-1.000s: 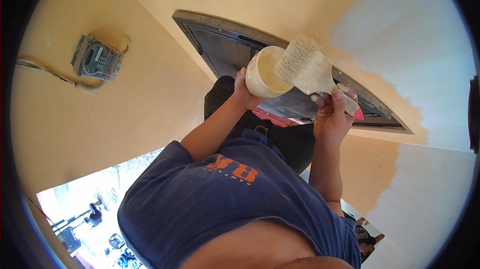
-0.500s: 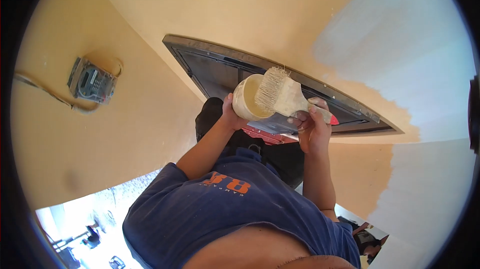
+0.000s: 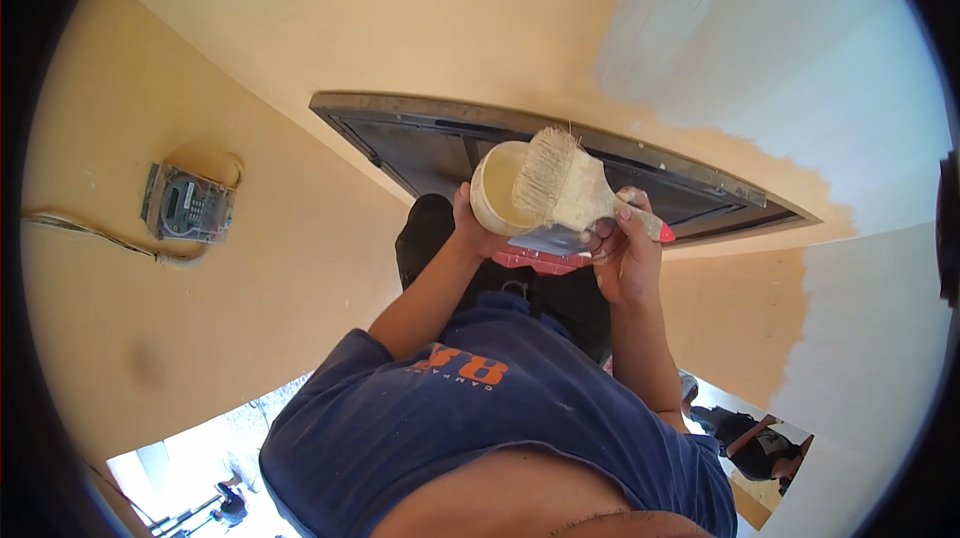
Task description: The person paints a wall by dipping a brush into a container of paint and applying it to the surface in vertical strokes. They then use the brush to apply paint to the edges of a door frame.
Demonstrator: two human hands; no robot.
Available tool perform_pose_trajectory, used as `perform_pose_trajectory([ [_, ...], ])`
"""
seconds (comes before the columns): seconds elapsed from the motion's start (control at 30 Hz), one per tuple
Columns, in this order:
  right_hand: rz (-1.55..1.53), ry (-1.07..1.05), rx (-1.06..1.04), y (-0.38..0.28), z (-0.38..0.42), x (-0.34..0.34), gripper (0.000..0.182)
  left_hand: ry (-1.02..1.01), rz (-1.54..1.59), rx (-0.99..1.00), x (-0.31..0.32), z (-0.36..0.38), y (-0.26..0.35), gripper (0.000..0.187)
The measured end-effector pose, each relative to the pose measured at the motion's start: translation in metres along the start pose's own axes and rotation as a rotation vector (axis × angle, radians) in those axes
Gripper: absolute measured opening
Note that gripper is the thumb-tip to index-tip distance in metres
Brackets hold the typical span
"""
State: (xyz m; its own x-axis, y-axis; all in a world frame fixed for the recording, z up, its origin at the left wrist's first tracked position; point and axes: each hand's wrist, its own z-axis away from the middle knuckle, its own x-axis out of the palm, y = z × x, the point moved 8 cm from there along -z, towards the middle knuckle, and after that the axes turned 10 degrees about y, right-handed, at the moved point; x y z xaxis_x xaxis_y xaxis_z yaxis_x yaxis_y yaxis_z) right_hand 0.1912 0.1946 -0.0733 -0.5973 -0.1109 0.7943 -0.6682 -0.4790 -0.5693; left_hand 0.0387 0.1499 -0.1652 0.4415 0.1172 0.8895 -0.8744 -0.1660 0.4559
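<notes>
My left hand (image 3: 474, 231) is closed around the side of a small cream tub (image 3: 492, 188), tilted so that its pale inside shows. In my right hand (image 3: 630, 253) is a wide paintbrush (image 3: 575, 183), gripped by its handle with the red end sticking out past the fingers. Pale paint coats the brush's bristles and body, and smears of it mark my right fingers. The bristles point left and overlap the tub's opening in this view.
Ahead is a dark framed panel (image 3: 420, 143) in a tan wall (image 3: 450, 28), part of which is covered light grey-white (image 3: 760, 48). A meter box (image 3: 190, 203) with cables is on the left wall. Something red (image 3: 540, 260) lies below my hands. Another person (image 3: 760, 448) is at lower right.
My view has shifted slightly, so the panel and walls sit differently. The brush still overlaps the tub, with its bristles a little lower over the opening. Another person shows more at lower right.
</notes>
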Motion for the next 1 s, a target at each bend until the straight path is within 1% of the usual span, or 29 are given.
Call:
perform_pose_trajectory([
  [0.03, 0.023, 0.008, 0.017, 0.001, 0.001, 0.001, 0.021, -0.016, -0.009, 0.007, 0.004, -0.001, 0.001, 0.086],
  [0.1, 0.04, -0.002, 0.006, 0.001, -0.001, 0.004, 0.023, 0.048, 0.043, 0.009, 0.004, 0.002, 0.002, 0.083],
  [0.13, 0.046, 0.019, 0.057, 0.007, -0.004, 0.003, 0.025, 0.106, 0.028, -0.005, 0.001, 0.002, 0.001, 0.081],
  [0.23, 0.033, 0.065, 0.14, 0.026, -0.014, 0.001, 0.028, 0.12, 0.01, -0.024, -0.013, 0.007, 0.004, 0.082],
  [0.27, 0.021, 0.063, 0.157, 0.031, -0.017, 0.004, 0.028, 0.084, 0.051, -0.042, -0.014, 0.006, 0.005, 0.082],
  [0.3, 0.012, 0.058, 0.169, 0.036, -0.021, 0.005, 0.028, 0.161, -0.075, 0.014, -0.002, 0.007, 0.017, 0.082],
  [0.33, 0.002, 0.003, 0.219, 0.045, -0.026, -0.002, 0.028, 0.094, -0.101, 0.034, 0.007, 0.006, 0.024, 0.08],
  [0.37, -0.005, -0.043, 0.274, 0.053, -0.032, -0.006, 0.028, 0.033, -0.062, 0.014, 0.009, 0.006, 0.026, 0.079],
  [0.43, 0.011, 0.143, 0.272, 0.049, -0.027, 0.019, 0.028, 0.067, -0.085, 0.063, 0.009, 0.007, 0.033, 0.078],
  [0.47, 0.002, 0.126, 0.294, 0.052, -0.03, 0.013, 0.027, 0.092, -0.092, 0.07, 0.006, 0.007, 0.037, 0.077],
  [0.5, -0.006, 0.105, 0.318, 0.055, -0.036, 0.009, 0.027, 0.054, 0.019, 0.057, 0.001, 0.004, 0.037, 0.075],
  [0.53, 0.003, 0.068, 0.279, 0.047, -0.043, 0.019, 0.027, 0.019, 0.131, 0.037, -0.003, -0.002, 0.037, 0.073],
  [0.57, -0.013, 0.059, 0.284, 0.041, -0.04, 0.028, 0.024, -0.022, 0.127, 0.047, 0.0, -0.007, 0.041, 0.073],
  [0.63, -0.024, 0.046, 0.28, 0.032, -0.042, 0.031, 0.021, 0.152, 0.008, 0.098, -0.007, -0.011, 0.047, 0.072],
  [0.67, -0.042, 0.018, 0.229, 0.02, -0.045, 0.031, 0.019, 0.134, 0.01, 0.102, 0.007, -0.01, 0.055, 0.072],
  [0.7, -0.062, -0.007, 0.182, 0.009, -0.046, 0.04, 0.018, 0.16, -0.169, 0.188, 0.023, -0.006, 0.071, 0.073],
  [0.73, -0.039, 0.062, 0.109, -0.005, -0.047, 0.047, 0.017, 0.165, -0.256, 0.234, 0.029, -0.009, 0.079, 0.074],
  [0.77, -0.035, 0.053, 0.098, -0.015, -0.05, 0.052, 0.017, 0.174, -0.344, 0.281, 0.034, -0.012, 0.088, 0.074],
  [0.83, -0.134, -0.022, -0.013, -0.049, -0.054, 0.064, 0.02, 0.123, 0.188, 0.01, 0.026, -0.025, 0.08, 0.077],
  [0.87, -0.108, -0.006, -0.078, -0.069, -0.041, 0.093, 0.023, 0.111, 0.192, 0.016, 0.029, -0.026, 0.087, 0.077],
  [0.93, -0.155, -0.042, -0.106, -0.098, -0.043, 0.103, 0.026, 0.018, 0.17, 0.039, 0.048, -0.03, 0.102, 0.078],
  [1.0, -0.202, -0.095, -0.172, -0.13, -0.044, 0.112, 0.029, 0.007, 0.201, 0.039, 0.07, -0.029, 0.115, 0.078],
])
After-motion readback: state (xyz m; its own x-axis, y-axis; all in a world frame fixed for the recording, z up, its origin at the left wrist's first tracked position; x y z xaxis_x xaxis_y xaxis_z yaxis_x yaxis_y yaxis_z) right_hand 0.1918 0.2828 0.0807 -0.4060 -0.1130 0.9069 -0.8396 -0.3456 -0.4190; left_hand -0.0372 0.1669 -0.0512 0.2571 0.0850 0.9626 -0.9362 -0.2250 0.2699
